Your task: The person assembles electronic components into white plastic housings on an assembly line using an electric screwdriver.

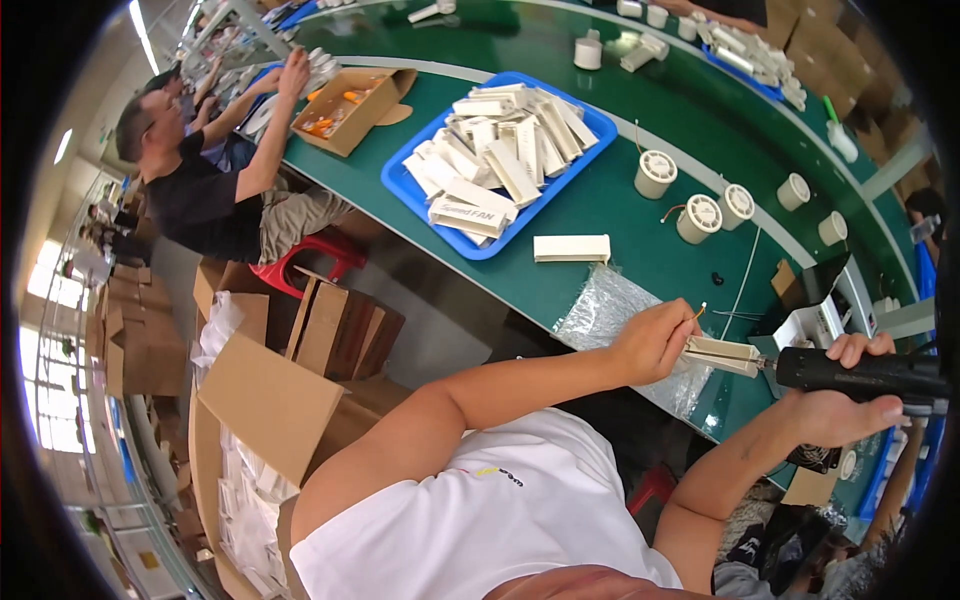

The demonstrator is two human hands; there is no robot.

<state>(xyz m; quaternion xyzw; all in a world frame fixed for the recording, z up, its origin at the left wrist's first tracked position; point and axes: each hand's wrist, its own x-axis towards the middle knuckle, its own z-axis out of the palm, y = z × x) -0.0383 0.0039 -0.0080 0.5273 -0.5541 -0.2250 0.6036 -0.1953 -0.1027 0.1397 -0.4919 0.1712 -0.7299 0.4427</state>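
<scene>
My left hand (652, 342) is closed, pinching the near end of a white plastic housing (728, 356); a thin yellow-orange wire sticks up by its fingertips. My right hand (845, 410) is wrapped round a black electric screwdriver (835, 371), held level. Its bit meets the far end of the housing; any screw there is too small to make out. Under the housing lies a sheet of bubble wrap (612, 308). Another white housing (571, 248) rests on the green bench just beyond it.
A blue tray (392, 180) heaped with white housings stands on the bench (350, 180). White round fan units (656, 174) stand at the right. Farther left, a co-worker (205, 190) sits by a cardboard box (345, 140) of orange parts. Open cartons (270, 400) crowd my left side.
</scene>
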